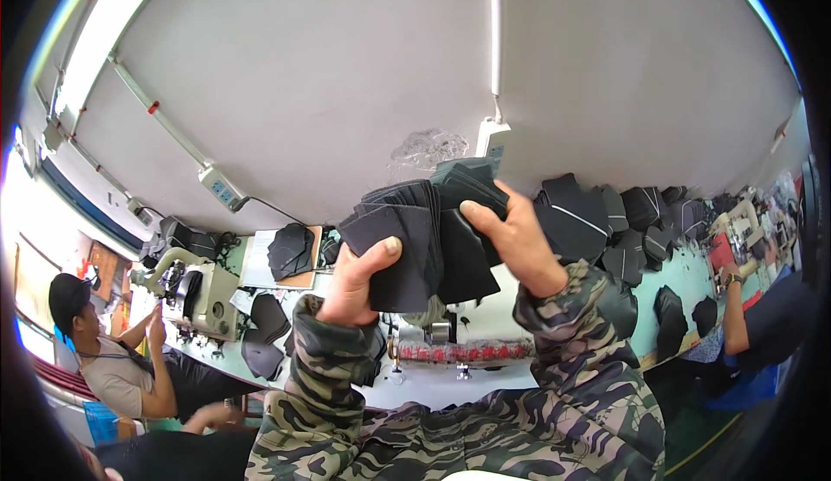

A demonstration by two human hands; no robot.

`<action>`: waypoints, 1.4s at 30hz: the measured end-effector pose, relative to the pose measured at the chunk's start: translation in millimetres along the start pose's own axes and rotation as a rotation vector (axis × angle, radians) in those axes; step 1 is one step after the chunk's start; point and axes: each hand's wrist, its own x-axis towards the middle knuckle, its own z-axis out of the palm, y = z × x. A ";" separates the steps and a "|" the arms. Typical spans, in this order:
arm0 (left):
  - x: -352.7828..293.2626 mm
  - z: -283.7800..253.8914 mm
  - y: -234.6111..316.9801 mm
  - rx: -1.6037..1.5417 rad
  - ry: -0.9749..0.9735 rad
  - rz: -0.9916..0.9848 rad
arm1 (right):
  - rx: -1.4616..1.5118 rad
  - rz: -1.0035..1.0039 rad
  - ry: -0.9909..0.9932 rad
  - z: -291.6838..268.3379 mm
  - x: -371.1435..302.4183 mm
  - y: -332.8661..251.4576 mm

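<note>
My left hand (353, 284) is closed round a fanned stack of black cut pieces (400, 260), its thumb pressed flat on the front one. A second stack of dark cut pieces (467, 260) is gripped by my right hand (518, 237), with the thumb across its front and the fingers behind. The two stacks touch side by side, raised in front of me above the bench. Whether they are leather or fabric I cannot tell. Below them, partly hidden, lies a machine part with a red-and-clear wrapped bar (467, 351).
Dark cut pieces (571, 221) are heaped along the wall to the right; others (264, 342) lie left. A sewing machine (203, 295) stands at left beside a seated person (112, 351). Another person (762, 316) works at right. Power sockets (221, 188) hang on the wall.
</note>
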 end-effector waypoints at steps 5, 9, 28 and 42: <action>-33.0 37.2 -33.9 -0.109 0.129 -0.037 | -0.054 -0.222 -0.095 0.4 -64.9 20.8; -65.6 51.2 -63.8 -0.224 0.180 -0.101 | -0.086 -0.053 -0.084 -39.0 -96.5 31.2; -281.9 0.1 -52.9 1.868 0.357 0.250 | -1.096 -0.549 -0.731 172.8 -116.5 88.8; -379.3 -128.6 -18.3 1.688 0.938 -0.054 | -0.789 -0.330 -1.271 384.4 -120.2 229.7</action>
